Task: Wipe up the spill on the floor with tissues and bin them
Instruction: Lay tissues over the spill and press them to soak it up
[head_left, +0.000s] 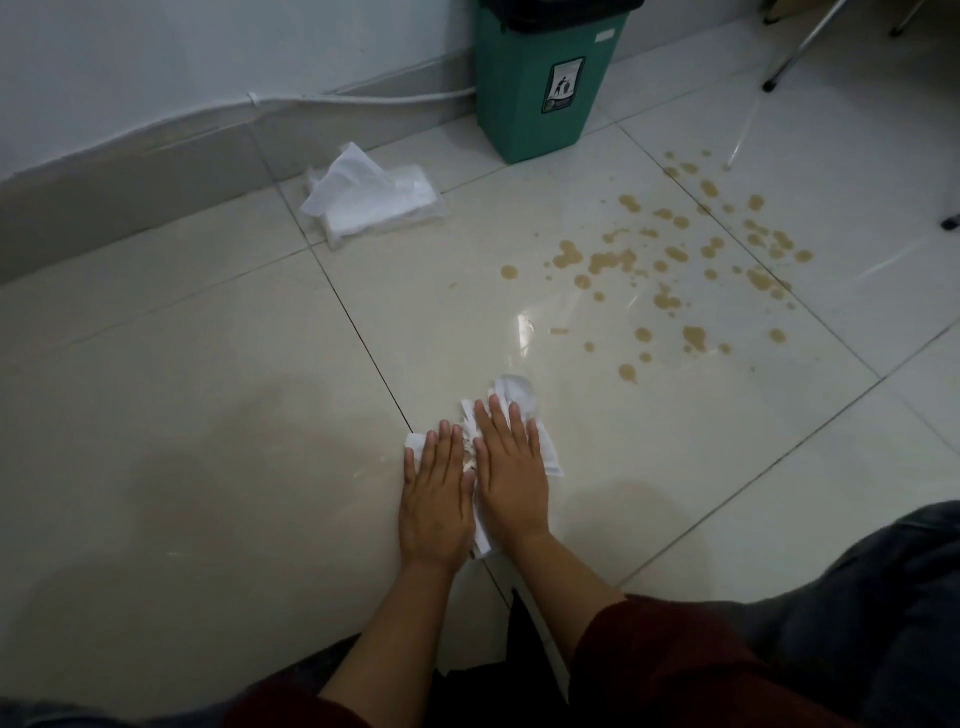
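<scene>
Head view. My left hand (435, 501) and right hand (511, 467) lie side by side at lower centre of the frame, both flat with fingers extended, palms pressing a wad of white tissues (519, 395) against the tiled floor (208, 389); neither hand is curled around the wad. The tissues show beyond my fingertips and at both outer edges of the hands, with a faint brown stain in the gap between them. The spill (670, 260), a scatter of tan droplets, occupies the centre right of the frame, well apart from the wad and apparently untouched. The green bin (540, 88) stands at top centre against the wall; an open tissue pack (374, 197) lies to its left, in the upper left of the frame.

Step in hand, as I judge it: wiping. To do it well I would keep even downward pressure and push the wad up and to the right into the droplets, sweeping from their outer edge inward so the liquid gathers instead of smearing. Thin tissue will likely saturate and tear, so fresh sheets from the pack may be needed before binning
</scene>
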